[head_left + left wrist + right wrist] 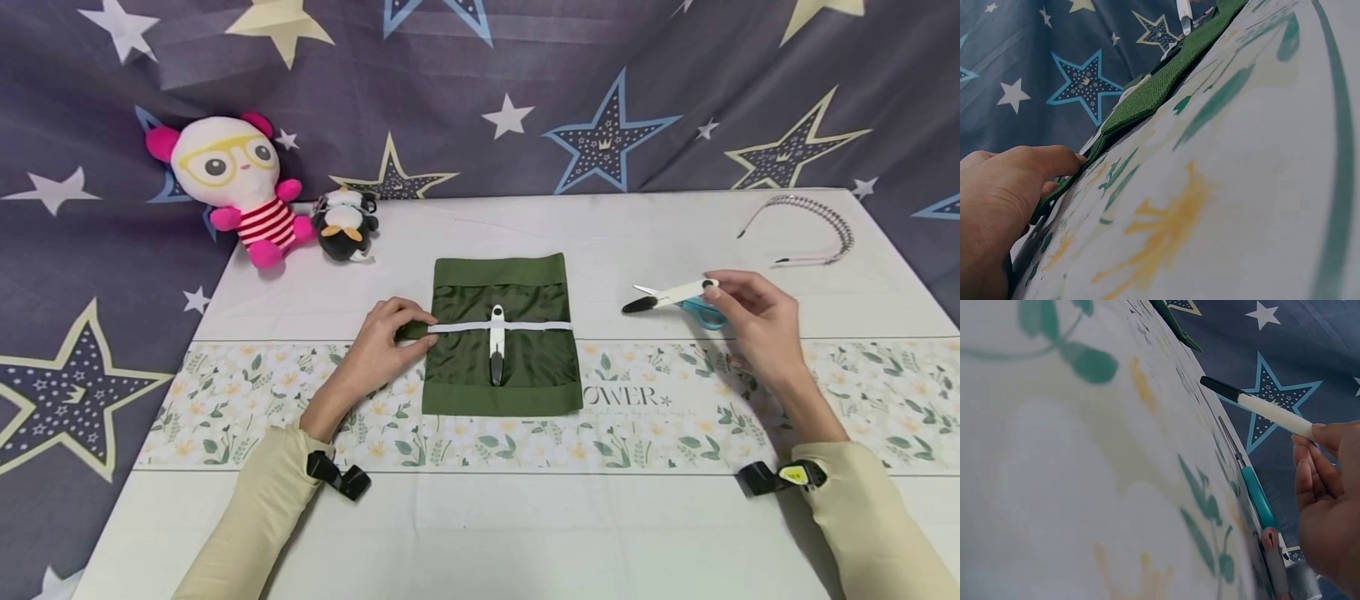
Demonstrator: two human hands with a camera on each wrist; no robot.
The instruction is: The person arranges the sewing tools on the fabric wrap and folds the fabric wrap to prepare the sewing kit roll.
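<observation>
A dark green fabric piece [457, 271] lies on the table, with a white strip [457, 327] running across its middle. One white pen-like tool with a black end [497, 342] sits upright in the picture across that strip. At the fabric's left edge, my left hand [375, 342] pinches it between thumb and fingers; the wrist view shows this hand [1016, 194] on the green edge too. To the right, my right hand [765, 321] holds a similar white tool [1275, 415], its black end pointing left. Turquoise-handled scissors [705, 315] lie behind it.
A pink and white plush toy [232, 179] and a small penguin plush [345, 225] sit at the back left. A headband [847, 225] lies at the back right. Behind the table [487, 533] hangs a dark star-patterned cloth [517, 67].
</observation>
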